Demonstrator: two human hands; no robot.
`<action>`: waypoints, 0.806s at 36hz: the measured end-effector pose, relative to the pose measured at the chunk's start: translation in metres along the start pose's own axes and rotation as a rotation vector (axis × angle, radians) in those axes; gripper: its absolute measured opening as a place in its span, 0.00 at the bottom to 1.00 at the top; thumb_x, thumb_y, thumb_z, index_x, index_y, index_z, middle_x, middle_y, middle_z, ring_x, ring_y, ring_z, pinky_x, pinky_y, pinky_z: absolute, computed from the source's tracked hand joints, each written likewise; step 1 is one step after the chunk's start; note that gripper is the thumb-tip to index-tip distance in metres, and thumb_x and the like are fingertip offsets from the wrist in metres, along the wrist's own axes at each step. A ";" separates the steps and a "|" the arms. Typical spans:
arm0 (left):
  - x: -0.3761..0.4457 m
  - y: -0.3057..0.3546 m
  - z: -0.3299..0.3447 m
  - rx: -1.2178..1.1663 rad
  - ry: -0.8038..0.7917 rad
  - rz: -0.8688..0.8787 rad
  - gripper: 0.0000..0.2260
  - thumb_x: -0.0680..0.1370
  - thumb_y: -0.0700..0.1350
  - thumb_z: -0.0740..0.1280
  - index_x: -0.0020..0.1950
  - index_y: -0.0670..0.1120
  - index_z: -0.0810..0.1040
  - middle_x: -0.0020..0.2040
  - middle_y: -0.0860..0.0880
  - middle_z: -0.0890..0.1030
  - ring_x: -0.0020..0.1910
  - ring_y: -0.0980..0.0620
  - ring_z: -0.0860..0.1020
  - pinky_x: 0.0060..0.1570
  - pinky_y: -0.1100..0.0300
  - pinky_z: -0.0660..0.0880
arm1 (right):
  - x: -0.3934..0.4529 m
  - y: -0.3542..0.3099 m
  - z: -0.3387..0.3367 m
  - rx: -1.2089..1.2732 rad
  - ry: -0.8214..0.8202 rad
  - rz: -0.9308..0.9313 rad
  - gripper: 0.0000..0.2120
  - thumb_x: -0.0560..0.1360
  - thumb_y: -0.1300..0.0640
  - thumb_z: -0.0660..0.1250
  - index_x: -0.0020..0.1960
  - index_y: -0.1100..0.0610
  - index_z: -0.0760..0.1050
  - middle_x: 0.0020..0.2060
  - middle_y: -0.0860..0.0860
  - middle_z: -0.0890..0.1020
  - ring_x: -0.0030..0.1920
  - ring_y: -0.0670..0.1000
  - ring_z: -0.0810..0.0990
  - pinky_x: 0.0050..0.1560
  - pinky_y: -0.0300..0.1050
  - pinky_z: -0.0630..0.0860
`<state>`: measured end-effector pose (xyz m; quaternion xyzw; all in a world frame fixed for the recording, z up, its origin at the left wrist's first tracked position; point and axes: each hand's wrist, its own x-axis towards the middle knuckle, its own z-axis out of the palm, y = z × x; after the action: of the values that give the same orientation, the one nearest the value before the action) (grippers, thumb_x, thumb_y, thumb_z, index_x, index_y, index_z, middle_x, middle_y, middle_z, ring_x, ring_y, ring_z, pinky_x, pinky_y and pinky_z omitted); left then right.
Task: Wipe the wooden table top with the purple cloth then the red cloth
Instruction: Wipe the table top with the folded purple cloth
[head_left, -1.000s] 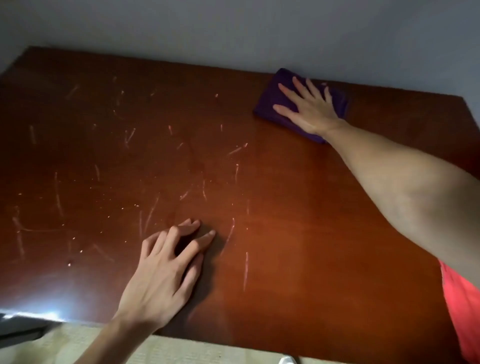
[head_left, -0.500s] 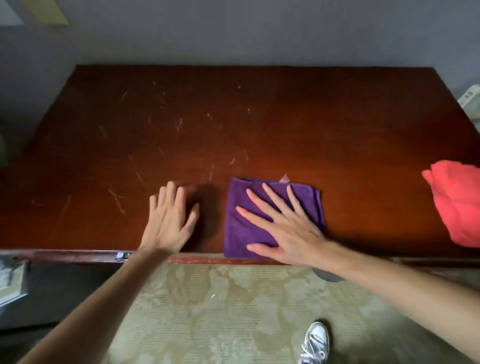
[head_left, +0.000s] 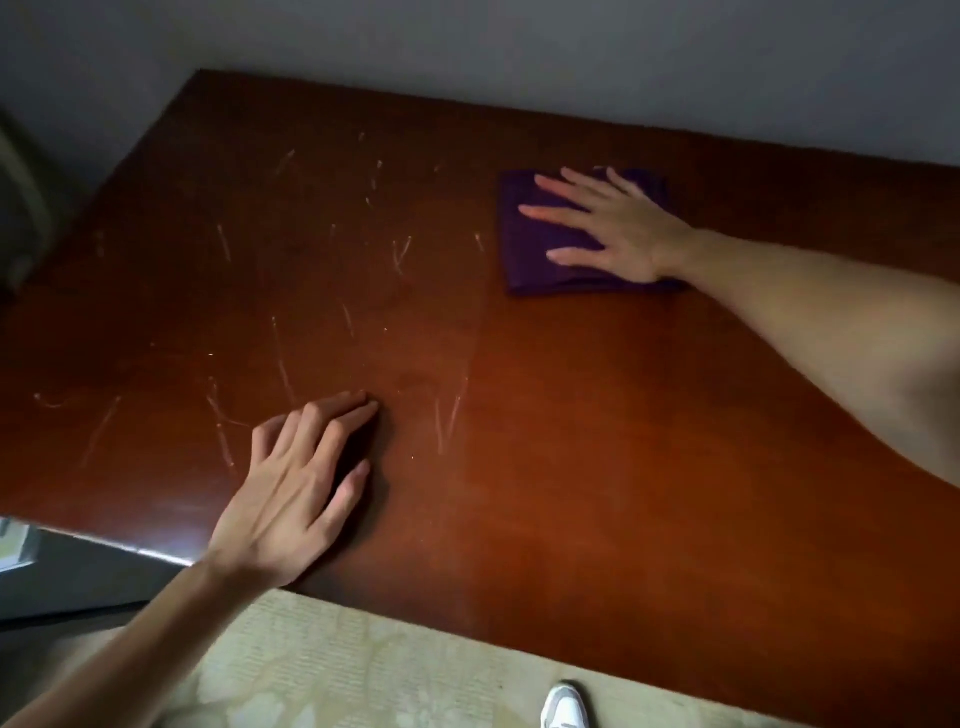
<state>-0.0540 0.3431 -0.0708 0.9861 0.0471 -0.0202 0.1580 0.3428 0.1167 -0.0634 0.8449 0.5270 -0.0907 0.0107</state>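
Note:
The wooden table top (head_left: 597, 441) is reddish brown with many pale scratches on its left half. A folded purple cloth (head_left: 530, 260) lies flat on it toward the far right. My right hand (head_left: 618, 228) presses down on that cloth with fingers spread, palm flat. My left hand (head_left: 296, 488) rests on the bare wood near the front edge, fingers loosely together and holding nothing. The red cloth is out of view.
A grey wall (head_left: 571, 57) runs right behind the table's far edge. Pale patterned carpet (head_left: 337, 670) lies below the front edge, with a white shoe (head_left: 566, 706) on it. A dark object (head_left: 21, 208) stands at the left.
Half a second ago my right hand and the purple cloth were at the front edge; now both are far out toward the back right. My left hand stays planted near the front.

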 end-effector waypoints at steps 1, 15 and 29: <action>0.000 0.000 -0.001 -0.013 -0.007 -0.007 0.23 0.82 0.55 0.51 0.75 0.48 0.67 0.71 0.50 0.69 0.67 0.52 0.70 0.67 0.49 0.59 | 0.012 0.010 -0.003 0.009 0.002 0.021 0.36 0.75 0.22 0.40 0.81 0.31 0.46 0.84 0.42 0.46 0.83 0.49 0.43 0.81 0.62 0.40; 0.002 -0.004 0.004 -0.040 0.022 0.022 0.23 0.83 0.56 0.50 0.74 0.48 0.67 0.68 0.51 0.70 0.65 0.53 0.71 0.67 0.51 0.59 | 0.067 -0.012 -0.005 0.174 0.130 0.616 0.37 0.76 0.22 0.42 0.82 0.35 0.46 0.84 0.46 0.46 0.84 0.55 0.41 0.79 0.68 0.35; -0.027 -0.036 -0.013 -0.222 0.322 -0.010 0.07 0.81 0.51 0.58 0.56 0.49 0.66 0.54 0.50 0.65 0.51 0.50 0.65 0.53 0.50 0.63 | -0.087 -0.341 0.063 0.068 0.183 0.385 0.37 0.77 0.25 0.44 0.83 0.38 0.50 0.84 0.47 0.51 0.84 0.57 0.46 0.78 0.72 0.44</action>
<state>-0.0845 0.3789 -0.0679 0.9528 0.0784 0.1423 0.2563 -0.0078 0.1832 -0.0849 0.9346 0.3514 -0.0278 -0.0487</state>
